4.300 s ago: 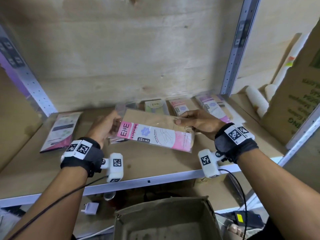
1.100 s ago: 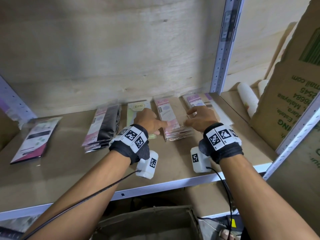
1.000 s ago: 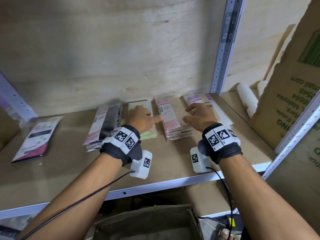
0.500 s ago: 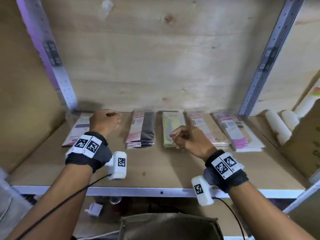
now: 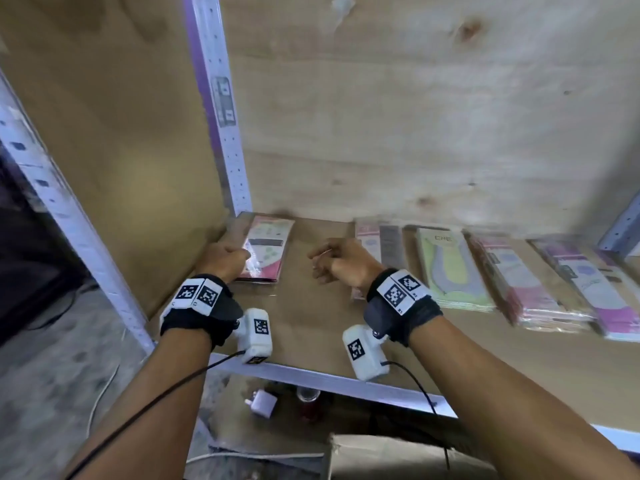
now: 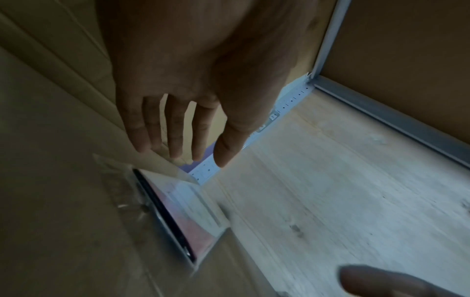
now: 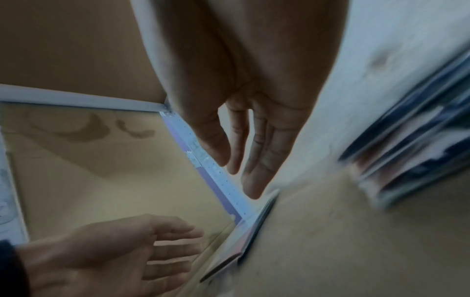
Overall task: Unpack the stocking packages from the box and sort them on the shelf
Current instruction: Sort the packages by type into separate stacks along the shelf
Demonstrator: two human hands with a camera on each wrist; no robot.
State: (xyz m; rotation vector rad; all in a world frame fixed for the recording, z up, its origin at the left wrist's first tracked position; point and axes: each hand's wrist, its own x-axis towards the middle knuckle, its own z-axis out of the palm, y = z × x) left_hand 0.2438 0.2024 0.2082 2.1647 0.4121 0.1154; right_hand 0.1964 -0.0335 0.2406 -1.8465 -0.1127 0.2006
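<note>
A lone pink-and-white stocking package (image 5: 268, 249) (image 6: 185, 211) lies at the shelf's far left corner. My left hand (image 5: 242, 254) (image 6: 178, 154) is at its left edge with straight fingers, holding nothing; whether it touches the wrapper I cannot tell. My right hand (image 5: 320, 263) (image 7: 236, 172) hangs empty over bare board between that package and a pink-and-black stack (image 5: 381, 242). Further right lie a green-yellow pack (image 5: 446, 268), a pink stack (image 5: 519, 289) and a purple-white stack (image 5: 595, 289). The cardboard box (image 5: 381, 459) sits below the shelf.
The wooden shelf board (image 5: 311, 327) has a metal front rail (image 5: 311, 375). A perforated upright (image 5: 216, 109) and a cardboard side panel (image 5: 114, 140) close the left end; plywood forms the back. A white plug (image 5: 261, 403) lies on the floor below.
Both hands have moved left along the shelf, away from the sorted stacks. The left hand has reached the lone package's left edge; the right hand now hangs just left of the pink-and-black stack.
</note>
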